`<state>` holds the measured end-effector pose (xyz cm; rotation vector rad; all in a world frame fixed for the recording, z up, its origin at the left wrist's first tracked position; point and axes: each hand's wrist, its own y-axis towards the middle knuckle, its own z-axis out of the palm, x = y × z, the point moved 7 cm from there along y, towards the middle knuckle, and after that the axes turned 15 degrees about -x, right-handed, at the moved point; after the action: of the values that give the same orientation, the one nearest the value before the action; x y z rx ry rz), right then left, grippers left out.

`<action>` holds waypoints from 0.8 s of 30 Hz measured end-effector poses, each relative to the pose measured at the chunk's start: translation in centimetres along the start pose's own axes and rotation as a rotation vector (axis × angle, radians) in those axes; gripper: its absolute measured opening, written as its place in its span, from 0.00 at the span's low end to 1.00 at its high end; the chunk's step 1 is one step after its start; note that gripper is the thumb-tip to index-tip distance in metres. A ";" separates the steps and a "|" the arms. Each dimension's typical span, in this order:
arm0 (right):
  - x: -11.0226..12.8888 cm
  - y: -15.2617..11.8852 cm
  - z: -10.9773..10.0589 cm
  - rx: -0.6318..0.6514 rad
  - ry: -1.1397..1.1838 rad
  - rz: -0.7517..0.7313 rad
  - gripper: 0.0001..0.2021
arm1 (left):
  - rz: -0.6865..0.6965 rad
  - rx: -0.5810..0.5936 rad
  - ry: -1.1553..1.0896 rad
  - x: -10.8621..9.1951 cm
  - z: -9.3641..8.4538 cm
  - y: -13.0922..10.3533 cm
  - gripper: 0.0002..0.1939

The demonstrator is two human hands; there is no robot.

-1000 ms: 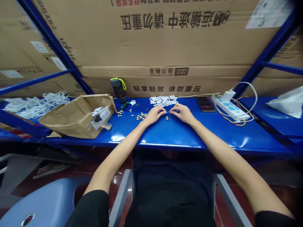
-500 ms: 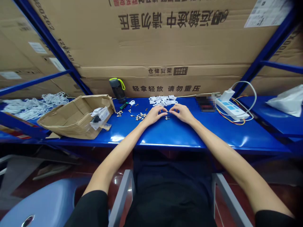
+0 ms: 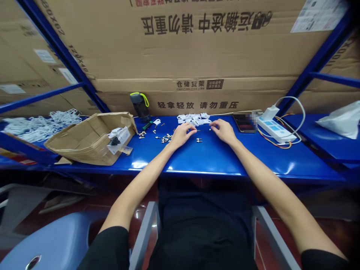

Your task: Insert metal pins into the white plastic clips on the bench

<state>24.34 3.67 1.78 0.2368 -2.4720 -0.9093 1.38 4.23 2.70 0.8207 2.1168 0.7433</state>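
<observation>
My left hand pinches a thin metal pin between thumb and fingertips, its end pointing right. My right hand is over the table to the right, fingers curved and slightly apart. A tiny white piece lies just left of its fingertips. Behind both hands is a heap of white plastic parts. Small pins with white collars lie on the table between my forearms. Partly behind my left hand is a pile of similar small metal-and-white parts.
An open cardboard box stands left, near a dark bottle and a green-handled tool. A phone and a white power strip with cables lie right. White cords are at far left, cardboard behind.
My right hand has moved away from my left, to the right, uncovering the tiny white piece. My left hand stays almost in place with the pin showing at its fingertips.
</observation>
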 end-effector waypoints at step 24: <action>0.8 -0.3 0.5 0.032 0.222 0.105 0.11 | 0.038 -0.008 0.006 -0.4 -0.2 0.0 0.11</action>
<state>23.38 3.47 1.58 0.2051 -2.2726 -0.7570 1.42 3.90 3.01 0.8579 2.1078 0.7748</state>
